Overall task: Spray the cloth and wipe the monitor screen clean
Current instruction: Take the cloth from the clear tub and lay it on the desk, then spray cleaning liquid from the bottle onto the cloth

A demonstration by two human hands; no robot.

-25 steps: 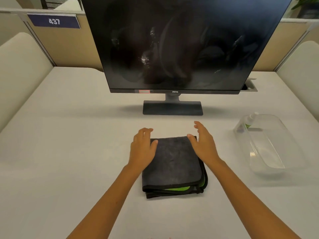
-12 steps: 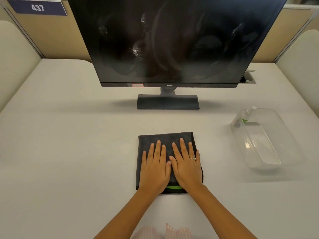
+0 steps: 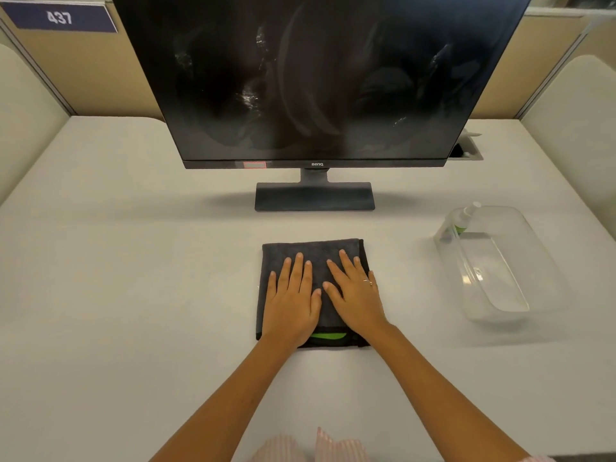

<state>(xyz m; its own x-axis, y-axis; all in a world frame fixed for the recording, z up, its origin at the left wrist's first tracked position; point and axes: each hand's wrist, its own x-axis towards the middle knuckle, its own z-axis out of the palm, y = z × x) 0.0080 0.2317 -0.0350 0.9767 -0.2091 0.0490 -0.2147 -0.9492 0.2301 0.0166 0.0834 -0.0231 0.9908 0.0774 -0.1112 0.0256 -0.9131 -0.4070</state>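
Both hands lie flat, palms down, on the folded dark grey cloth [image 3: 313,258], lower centre of the frame. Left hand [image 3: 291,301]: fingers straight and close together, holding nothing. Right hand [image 3: 356,296]: fingers straight, slightly spread, ring on one finger, holding nothing. Thumbs nearly meet over the cloth's middle. A green inner layer shows at the cloth's near edge.

Monitor [image 3: 316,78] stands upright at upper centre, screen dark with smears and streaks, base on the white desk [image 3: 133,261] beyond the cloth.

Spray bottle [image 3: 463,218] leans at the far end of a clear plastic tray [image 3: 520,291], right of centre, well apart from the cloth.

Sign "437" [image 3: 60,17], upper left, on the partition.
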